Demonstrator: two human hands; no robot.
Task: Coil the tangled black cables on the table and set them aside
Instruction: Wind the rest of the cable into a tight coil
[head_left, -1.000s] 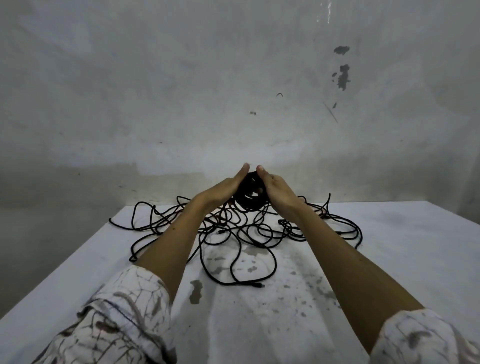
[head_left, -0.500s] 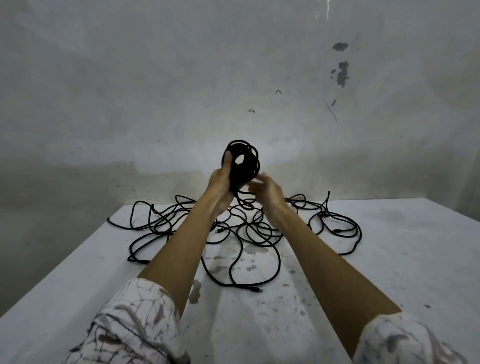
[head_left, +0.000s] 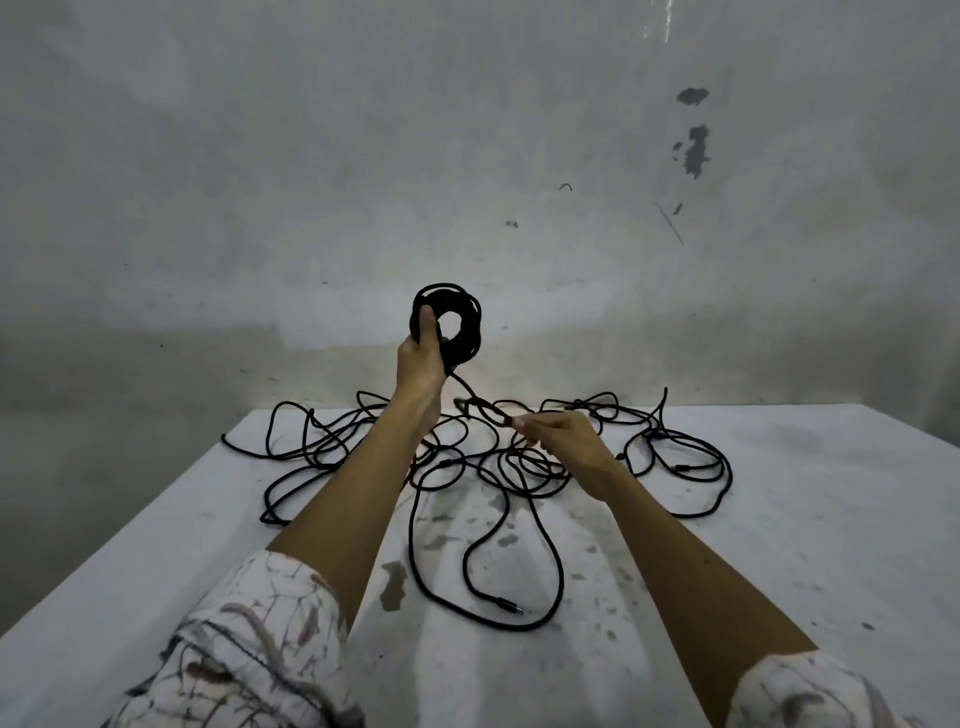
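Head view, starting nearest: two patterned white sleeves (head_left: 249, 644) are rolled up at the bottom edge, with bare forearms reaching out over a stained white table (head_left: 779, 545). Close to the person, a loose loop of black cable ends in a small plug (head_left: 508, 606) lying flat on the tabletop. Farther out, the tangled cables (head_left: 675, 457) sprawl across the middle of the table from left to right, loops crossing one another and a few strands rising off the surface at the far right.

Over that tangle the right hand (head_left: 569, 447) hangs low, its fingertips pinching a single strand that runs up and to the left. That strand leads to the coil (head_left: 460, 322), a tight round bundle of black cable held up well above the table. The left hand (head_left: 421, 364) grips the coil on its left side, thumb pressed up along the windings. Behind everything stands a scuffed grey wall (head_left: 311, 156) with chipped dark patches at the upper right.
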